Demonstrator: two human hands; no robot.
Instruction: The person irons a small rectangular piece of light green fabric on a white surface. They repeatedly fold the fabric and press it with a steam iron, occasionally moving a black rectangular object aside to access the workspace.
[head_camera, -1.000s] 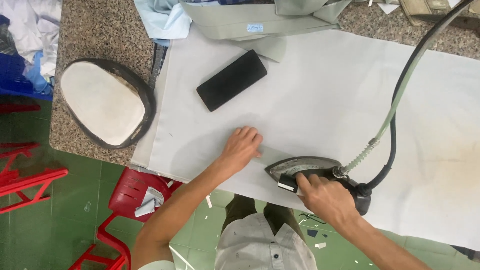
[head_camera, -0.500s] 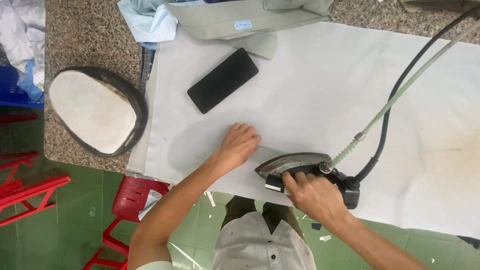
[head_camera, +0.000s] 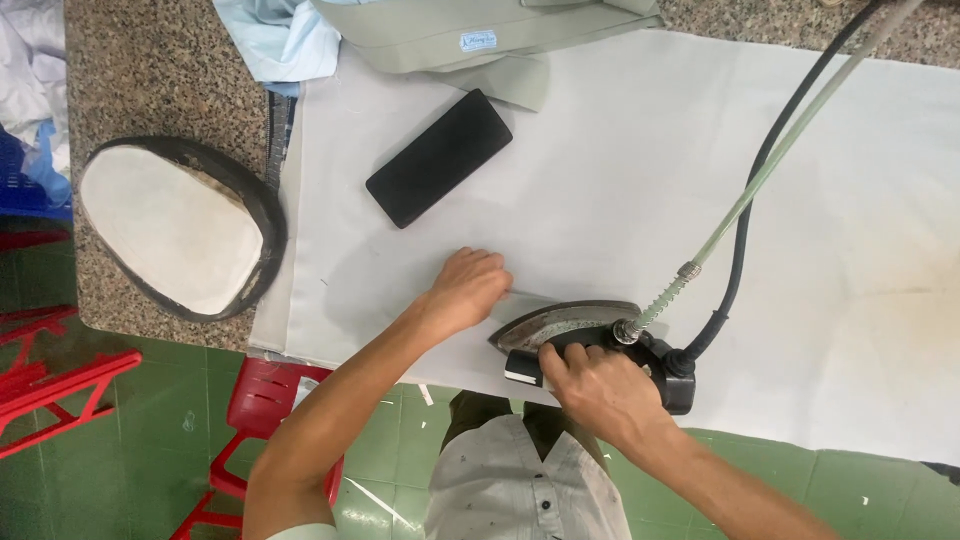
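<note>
Granite bench (head_camera: 150, 90) under a white ironing cloth (head_camera: 620, 180): left hand (head_camera: 468, 290) pressed flat, fingers together, pinning fabric just ahead of the iron (head_camera: 570, 325), right hand (head_camera: 600, 385) clenched round its handle, phone (head_camera: 438, 158) parked clear.

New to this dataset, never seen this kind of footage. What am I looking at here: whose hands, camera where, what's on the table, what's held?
There is no machine: a person works with two bare hands, and the single picture comes from a camera worn on their head, looking down.

The right hand grips the handle of a steam iron, which sits on a white cloth spread over a speckled stone counter. A dark cable and a pale hose run from the iron's rear up out of view. The left hand presses flat on the cloth just beside the iron's tip.

Also there: a black phone, a folded pale green garment, and an oval white pad with a dark rim.
</note>
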